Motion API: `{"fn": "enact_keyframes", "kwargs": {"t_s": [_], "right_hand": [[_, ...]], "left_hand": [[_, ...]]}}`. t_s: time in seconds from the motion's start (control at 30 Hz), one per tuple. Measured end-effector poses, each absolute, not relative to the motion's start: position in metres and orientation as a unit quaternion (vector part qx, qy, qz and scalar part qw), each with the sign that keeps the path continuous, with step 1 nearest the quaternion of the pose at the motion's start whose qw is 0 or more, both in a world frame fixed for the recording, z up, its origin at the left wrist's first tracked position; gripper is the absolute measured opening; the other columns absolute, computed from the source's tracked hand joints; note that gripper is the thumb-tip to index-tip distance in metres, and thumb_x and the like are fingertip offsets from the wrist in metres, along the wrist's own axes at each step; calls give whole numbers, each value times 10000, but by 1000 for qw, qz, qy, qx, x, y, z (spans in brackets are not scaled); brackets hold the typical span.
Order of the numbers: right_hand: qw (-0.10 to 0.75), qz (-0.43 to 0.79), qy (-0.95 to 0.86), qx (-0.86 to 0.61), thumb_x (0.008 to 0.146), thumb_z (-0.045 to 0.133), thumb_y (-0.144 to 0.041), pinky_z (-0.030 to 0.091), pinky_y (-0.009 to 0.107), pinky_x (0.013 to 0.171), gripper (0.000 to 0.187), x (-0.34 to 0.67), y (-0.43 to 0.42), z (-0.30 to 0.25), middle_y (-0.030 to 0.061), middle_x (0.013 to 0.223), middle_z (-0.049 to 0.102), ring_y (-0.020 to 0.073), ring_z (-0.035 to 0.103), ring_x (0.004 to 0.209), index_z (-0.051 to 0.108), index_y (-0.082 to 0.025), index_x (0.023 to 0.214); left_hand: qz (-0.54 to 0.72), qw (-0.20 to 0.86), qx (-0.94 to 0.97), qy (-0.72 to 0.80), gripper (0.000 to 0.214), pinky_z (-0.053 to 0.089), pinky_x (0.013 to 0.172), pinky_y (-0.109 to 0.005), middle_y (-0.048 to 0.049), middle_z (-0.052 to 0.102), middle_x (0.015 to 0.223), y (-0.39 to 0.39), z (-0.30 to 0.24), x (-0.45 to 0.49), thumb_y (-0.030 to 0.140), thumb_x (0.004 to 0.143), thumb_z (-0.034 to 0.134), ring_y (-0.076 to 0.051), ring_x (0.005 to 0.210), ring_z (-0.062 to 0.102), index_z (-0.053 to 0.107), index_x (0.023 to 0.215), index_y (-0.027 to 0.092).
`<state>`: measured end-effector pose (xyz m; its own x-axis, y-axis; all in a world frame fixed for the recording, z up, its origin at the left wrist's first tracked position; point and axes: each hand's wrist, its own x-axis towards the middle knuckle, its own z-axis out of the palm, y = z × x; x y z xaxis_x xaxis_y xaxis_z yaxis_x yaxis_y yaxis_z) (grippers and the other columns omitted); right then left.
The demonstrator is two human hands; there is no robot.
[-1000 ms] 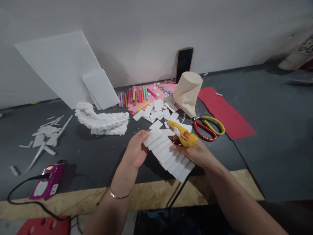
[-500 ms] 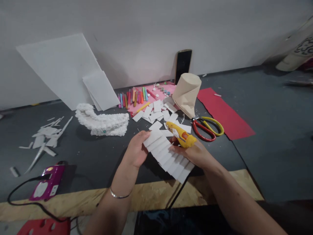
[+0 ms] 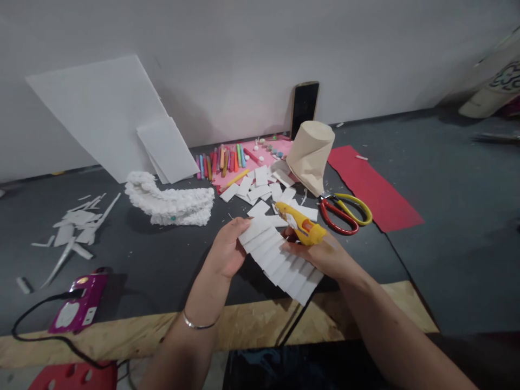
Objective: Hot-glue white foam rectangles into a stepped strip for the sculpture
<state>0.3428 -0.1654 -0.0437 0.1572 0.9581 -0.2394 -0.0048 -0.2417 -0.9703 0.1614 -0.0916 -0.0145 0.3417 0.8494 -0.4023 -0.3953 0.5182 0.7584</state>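
My left hand [image 3: 228, 246] pinches the upper left end of a strip of overlapping white rectangular pieces [image 3: 280, 262], thumb on top. The strip slants down to the right, over the table's front edge. My right hand [image 3: 320, 254] is closed around a yellow glue gun [image 3: 300, 223], whose nozzle points up and left. Its fingers lie against the strip's upper side, and part of them is hidden behind the gun. Just beyond the hands lies a pile of loose white rectangles [image 3: 260, 192]. Scissors [image 3: 345, 213] with red and yellow handles rest right of the gun.
A white textured curved piece [image 3: 170, 200] lies left of the hands, with white scraps [image 3: 79, 225] farther left. A purple power box [image 3: 79, 302] sits near the front edge. Crayons [image 3: 223, 160], a beige cone-like form [image 3: 312, 154], a phone [image 3: 304, 108] and red paper [image 3: 376, 189] stand or lie behind.
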Motion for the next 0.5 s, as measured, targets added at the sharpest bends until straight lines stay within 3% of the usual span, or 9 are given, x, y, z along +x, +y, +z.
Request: {"fn": "enact_keyframes", "kwargs": {"t_s": [0.5], "right_hand": [[462,539,-389,-587,655,828,-388,526,306,573,312,344,-165,-46,3,792,679,177,630,662,638,-236,850]], "left_hand": [[402,780,267,400,303,420,562,-231,13,615,643,-91,-17,160,232,572,835,-103,576,526,546,597,145]]}}
